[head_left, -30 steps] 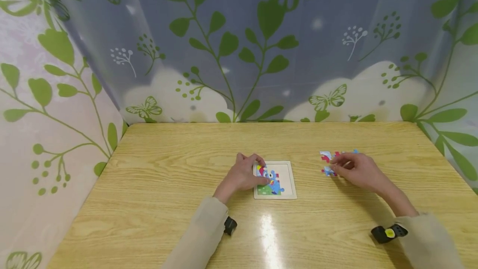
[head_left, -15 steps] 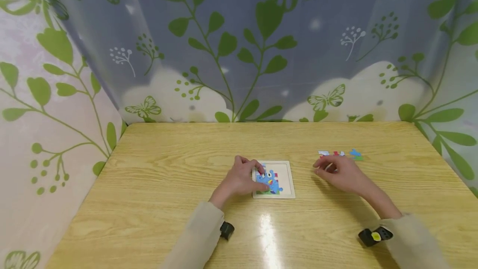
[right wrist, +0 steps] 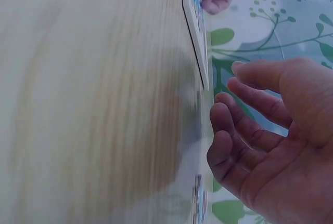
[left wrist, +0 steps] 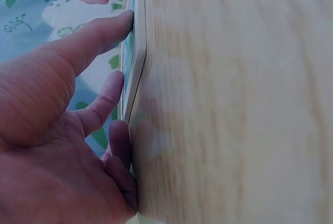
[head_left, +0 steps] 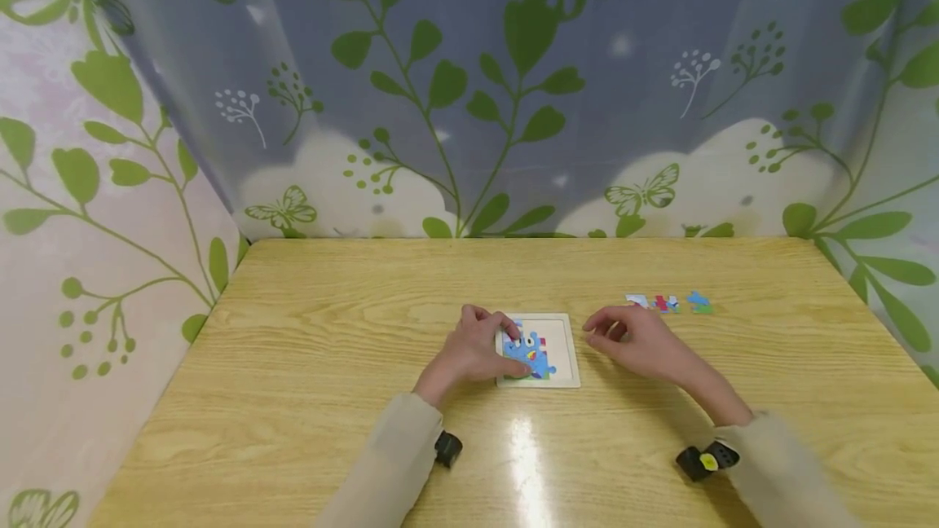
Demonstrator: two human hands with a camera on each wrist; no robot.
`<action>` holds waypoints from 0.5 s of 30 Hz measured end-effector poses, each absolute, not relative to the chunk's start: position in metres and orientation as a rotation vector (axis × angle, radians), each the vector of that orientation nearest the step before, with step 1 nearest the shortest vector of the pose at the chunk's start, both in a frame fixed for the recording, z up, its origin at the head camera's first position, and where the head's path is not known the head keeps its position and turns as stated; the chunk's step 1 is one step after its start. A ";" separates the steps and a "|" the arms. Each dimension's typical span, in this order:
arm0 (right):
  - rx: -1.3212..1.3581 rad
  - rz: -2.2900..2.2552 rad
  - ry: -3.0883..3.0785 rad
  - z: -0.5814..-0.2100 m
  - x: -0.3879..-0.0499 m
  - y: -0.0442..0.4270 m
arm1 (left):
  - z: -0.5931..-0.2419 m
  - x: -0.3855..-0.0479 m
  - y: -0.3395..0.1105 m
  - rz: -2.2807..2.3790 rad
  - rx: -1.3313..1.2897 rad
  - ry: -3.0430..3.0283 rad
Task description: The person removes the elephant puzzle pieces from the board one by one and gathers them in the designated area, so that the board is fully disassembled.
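Just left of my right hand, its grip unclear, lies the puzzle tray under my left hand, fingertips apart.

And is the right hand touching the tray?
Apart. The right wrist view shows it: the patterned backdrop is visible in a gap between the right hand and the near end of the tray.

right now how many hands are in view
2: the left hand touches the puzzle in the tray; the right hand is beside the tray, apart from it.
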State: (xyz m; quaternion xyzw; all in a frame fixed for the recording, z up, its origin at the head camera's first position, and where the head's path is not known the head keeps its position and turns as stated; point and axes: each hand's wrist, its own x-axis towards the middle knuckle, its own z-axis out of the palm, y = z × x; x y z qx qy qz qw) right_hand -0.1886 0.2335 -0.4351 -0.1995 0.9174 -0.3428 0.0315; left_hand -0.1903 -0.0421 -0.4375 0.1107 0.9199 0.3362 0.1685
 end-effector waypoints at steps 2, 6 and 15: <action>-0.622 -1.076 2.816 -0.436 -0.188 0.228 | -0.438 -0.191 -0.042 0.960 0.314 2.606; -0.631 -1.097 2.787 -0.438 -0.189 0.218 | -0.438 -0.191 -0.043 0.943 0.303 2.590; -0.641 -1.074 2.748 -0.437 -0.193 0.202 | -0.436 -0.196 -0.042 0.920 0.309 2.591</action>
